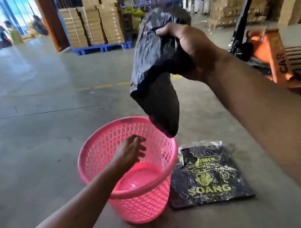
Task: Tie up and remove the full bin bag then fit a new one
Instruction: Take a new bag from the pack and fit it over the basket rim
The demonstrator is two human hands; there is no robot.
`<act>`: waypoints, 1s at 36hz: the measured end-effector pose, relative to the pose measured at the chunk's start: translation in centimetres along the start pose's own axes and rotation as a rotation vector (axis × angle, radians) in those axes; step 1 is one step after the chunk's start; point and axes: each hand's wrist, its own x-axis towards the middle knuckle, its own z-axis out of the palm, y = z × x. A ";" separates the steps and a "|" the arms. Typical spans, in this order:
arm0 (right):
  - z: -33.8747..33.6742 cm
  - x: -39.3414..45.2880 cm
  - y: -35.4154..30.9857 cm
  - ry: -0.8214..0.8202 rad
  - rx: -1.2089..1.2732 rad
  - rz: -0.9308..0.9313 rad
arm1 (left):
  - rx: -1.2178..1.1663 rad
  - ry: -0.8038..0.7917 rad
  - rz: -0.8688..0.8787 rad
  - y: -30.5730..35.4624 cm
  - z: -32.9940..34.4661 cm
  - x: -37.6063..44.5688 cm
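A pink perforated plastic bin (94,153) stands on the concrete floor with nothing inside it. My right hand (190,47) is raised above it, fist closed on a crumpled black bin bag (156,69) whose lower end hangs down to the bin's far right rim. My left hand (131,149) reaches over the bin's mouth, fingers spread, holding nothing. To the right of the bin lies a flat black pack of bin bags (207,176) with yellow print, in clear wrap.
An orange pallet jack (266,48) stands close on the right. Stacked cardboard boxes on blue pallets (98,23) sit ahead, more boxes at the right. Several people stand far off at the left. Open concrete floor stretches to the left.
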 end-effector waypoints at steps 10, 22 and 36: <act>-1.5 -1.2 3.1 -0.152 0.228 0.064 | -0.834 -0.234 -0.434 -0.3 -5.9 -0.2; -9.4 -0.7 14.4 0.263 -1.012 0.143 | 0.074 0.350 -0.165 -0.4 -9.7 -0.7; 0.3 1.4 23.0 -0.347 -1.338 0.220 | 0.931 0.085 -0.109 -0.7 -10.7 -1.9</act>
